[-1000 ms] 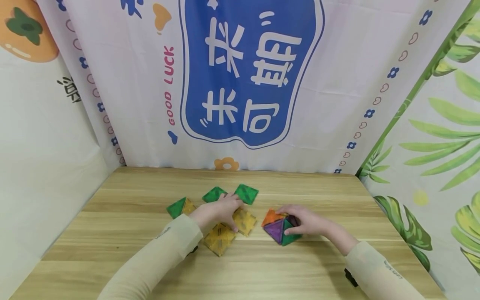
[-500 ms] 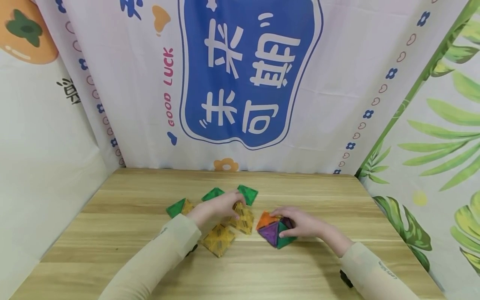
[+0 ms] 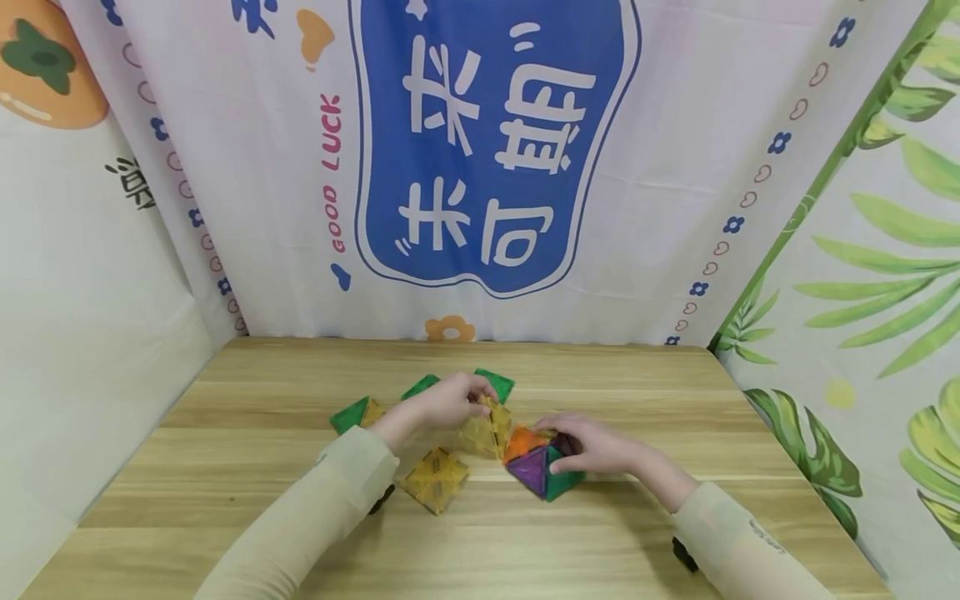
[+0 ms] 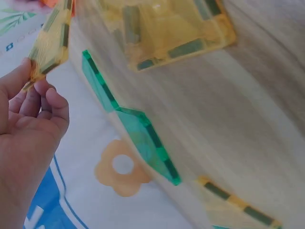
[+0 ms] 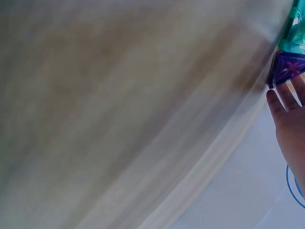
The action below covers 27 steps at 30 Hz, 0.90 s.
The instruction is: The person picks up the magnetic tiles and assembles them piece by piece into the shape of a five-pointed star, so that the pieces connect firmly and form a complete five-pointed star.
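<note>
My left hand (image 3: pixel 447 402) pinches a translucent yellow magnetic tile (image 3: pixel 495 429) between thumb and fingers. In the left wrist view this yellow tile (image 4: pixel 53 40) is tilted up at the fingertips. Just to its right, my right hand (image 3: pixel 600 447) holds a raised cluster of magnetic tiles with orange, purple (image 3: pixel 528 472) and green triangles. Thumb and fingers reach over the cluster from its right side and hide part of it. The right wrist view catches only its edge, a purple triangle (image 5: pixel 287 67) beside a green one (image 5: pixel 296 31), touched by the fingertips.
A yellow square tile (image 3: pixel 436 481) lies flat in front of my left hand. Behind the hand are two green tiles, one partly covered (image 3: pixel 420 386) and one farther right (image 3: pixel 501 383). A green triangle (image 3: pixel 349 416) beside a yellow one lies left on the wooden table (image 3: pixel 615 550).
My left hand has picked up the yellow tile, tilted it upright and moved it right. My right hand has slid the colourful cluster left, so the two now almost meet.
</note>
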### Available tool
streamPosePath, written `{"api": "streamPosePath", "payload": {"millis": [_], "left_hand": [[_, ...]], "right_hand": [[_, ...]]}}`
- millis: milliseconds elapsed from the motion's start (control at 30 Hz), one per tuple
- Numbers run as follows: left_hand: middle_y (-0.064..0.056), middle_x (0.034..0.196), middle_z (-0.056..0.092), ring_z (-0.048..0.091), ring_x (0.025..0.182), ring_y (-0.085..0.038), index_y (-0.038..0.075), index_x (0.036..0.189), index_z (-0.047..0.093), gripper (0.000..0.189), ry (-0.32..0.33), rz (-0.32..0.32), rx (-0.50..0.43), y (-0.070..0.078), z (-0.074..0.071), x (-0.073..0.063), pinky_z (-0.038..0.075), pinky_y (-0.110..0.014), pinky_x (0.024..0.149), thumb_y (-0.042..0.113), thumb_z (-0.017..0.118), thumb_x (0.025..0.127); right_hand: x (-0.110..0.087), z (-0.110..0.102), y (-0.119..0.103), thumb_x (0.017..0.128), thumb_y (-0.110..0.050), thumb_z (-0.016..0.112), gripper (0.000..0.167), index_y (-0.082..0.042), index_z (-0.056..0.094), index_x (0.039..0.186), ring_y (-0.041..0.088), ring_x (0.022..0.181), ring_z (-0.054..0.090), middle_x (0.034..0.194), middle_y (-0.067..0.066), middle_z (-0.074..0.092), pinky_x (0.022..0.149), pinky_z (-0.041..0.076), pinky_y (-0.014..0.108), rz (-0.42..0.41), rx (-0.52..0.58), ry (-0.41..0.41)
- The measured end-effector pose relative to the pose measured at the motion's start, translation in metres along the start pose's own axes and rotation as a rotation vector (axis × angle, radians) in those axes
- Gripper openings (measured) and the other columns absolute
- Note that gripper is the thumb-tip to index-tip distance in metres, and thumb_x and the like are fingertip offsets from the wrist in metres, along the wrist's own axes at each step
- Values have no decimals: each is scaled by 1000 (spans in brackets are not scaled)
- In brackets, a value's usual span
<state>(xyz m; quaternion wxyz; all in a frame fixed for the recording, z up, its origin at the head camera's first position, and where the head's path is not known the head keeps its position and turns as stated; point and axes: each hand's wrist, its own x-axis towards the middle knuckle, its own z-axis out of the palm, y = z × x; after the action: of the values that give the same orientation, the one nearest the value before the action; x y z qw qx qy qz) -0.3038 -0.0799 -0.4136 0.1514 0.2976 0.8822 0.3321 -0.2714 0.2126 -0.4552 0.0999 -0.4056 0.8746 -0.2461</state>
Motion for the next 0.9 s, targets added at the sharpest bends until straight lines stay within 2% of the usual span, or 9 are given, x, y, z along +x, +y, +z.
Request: {"api": "streamPosePath", "payload": {"millis": [67, 167, 267, 333, 433, 533, 633, 800, 900], "left_hand": [[-3, 92, 62, 53, 75, -12, 12, 110, 63, 16, -3, 17, -18, 6, -1, 2, 48, -28, 66, 15, 57, 95], [-8, 88, 63, 50, 68, -11, 8, 106, 63, 14, 26, 66, -27, 16, -5, 10, 46, -24, 61, 13, 56, 95], [-7, 84, 64, 52, 66, -10, 9, 102, 65, 12, 72, 120, -9, 27, -10, 18, 46, -23, 62, 10, 56, 94], [-4, 83, 64, 53, 67, -10, 10, 100, 66, 11, 86, 127, 27, 33, -11, 21, 46, -23, 62, 10, 57, 93], [-2, 83, 64, 55, 69, -10, 9, 100, 65, 10, 60, 92, 83, 34, -11, 22, 47, -24, 63, 9, 58, 92], [-2, 86, 62, 55, 74, -12, 4, 103, 63, 12, 17, 33, 105, 25, -9, 19, 47, -25, 66, 7, 59, 92], [-3, 83, 59, 52, 72, -12, 0, 107, 61, 17, -16, -25, 122, 13, -6, 14, 46, -25, 64, 7, 59, 92], [-4, 80, 52, 46, 69, -14, 3, 112, 59, 20, -35, -117, 83, -2, 1, 8, 40, -26, 60, 8, 58, 93], [-6, 84, 53, 47, 74, -16, 4, 111, 59, 19, -18, -124, 63, -9, 9, 8, 42, -29, 65, 9, 59, 93]], "right_hand": [[0, -2, 0, 90, -40, 62, 58, -12, 46, 138, 27, 127, 46, 139, 6, 49, 103, 39, 50, 30, 56, 22], [4, -9, 2, 93, -30, 60, 50, -10, 46, 137, 28, 127, 46, 138, 8, 50, 103, 39, 49, 63, 123, 98], [10, -15, 2, 94, -27, 58, 45, -9, 49, 135, 28, 127, 47, 135, 11, 53, 103, 39, 49, 69, 142, 163], [14, -18, 2, 95, -30, 57, 45, -7, 51, 133, 28, 125, 48, 133, 12, 55, 103, 40, 47, 60, 145, 175], [18, -19, 0, 95, -32, 56, 46, -5, 52, 132, 26, 124, 50, 132, 11, 56, 101, 42, 45, 73, 143, 159], [22, -18, -2, 95, -30, 57, 44, -5, 53, 131, 27, 122, 51, 131, 9, 57, 99, 44, 44, 87, 124, 149], [28, -17, -4, 95, -25, 58, 41, -4, 54, 130, 29, 120, 52, 130, 10, 57, 97, 45, 46, 112, 112, 136], [40, -11, -7, 93, -22, 60, 37, -4, 58, 126, 27, 117, 54, 125, 9, 60, 95, 48, 44, 141, 79, 107], [44, -6, -11, 92, -27, 62, 38, -6, 60, 123, 25, 115, 56, 123, 8, 61, 94, 48, 42, 121, 28, 68]]}}
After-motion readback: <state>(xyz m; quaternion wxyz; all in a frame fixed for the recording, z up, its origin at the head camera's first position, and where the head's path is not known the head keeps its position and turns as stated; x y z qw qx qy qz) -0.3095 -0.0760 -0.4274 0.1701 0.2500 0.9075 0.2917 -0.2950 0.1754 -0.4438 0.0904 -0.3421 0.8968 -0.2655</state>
